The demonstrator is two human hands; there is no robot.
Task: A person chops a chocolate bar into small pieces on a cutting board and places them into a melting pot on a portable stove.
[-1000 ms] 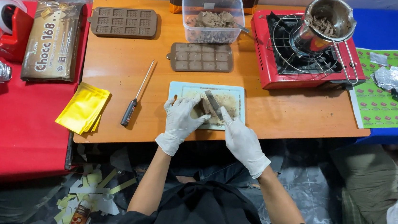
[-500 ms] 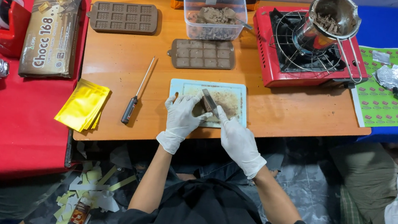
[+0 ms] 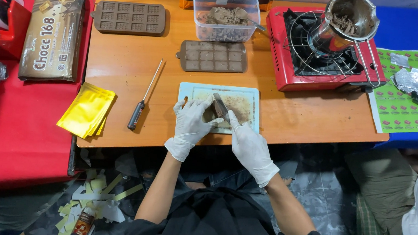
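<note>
The right hand [image 3: 251, 149] is closing around a knife [image 3: 220, 106], angling its blade down into the brown chocolate block [image 3: 210, 113]. Just beside the grip, the left hand [image 3: 191, 123] is pressing curled fingers on that block, steadying it (likely against slipping) on the pale cutting board [image 3: 249, 93] under both hands.

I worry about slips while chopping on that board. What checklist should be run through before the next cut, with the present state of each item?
1. Both hands gloved: left hand and right hand, ok.
2. Knife in right-hand grip: ok.
3. Left fingertips away from the blade: not ok, close beside it.
4. Cutting board fully on the table: ok.
5. Chocolate piece steady under the left hand: cannot tell.
6. Screwdriver away from the board: ok.
</note>
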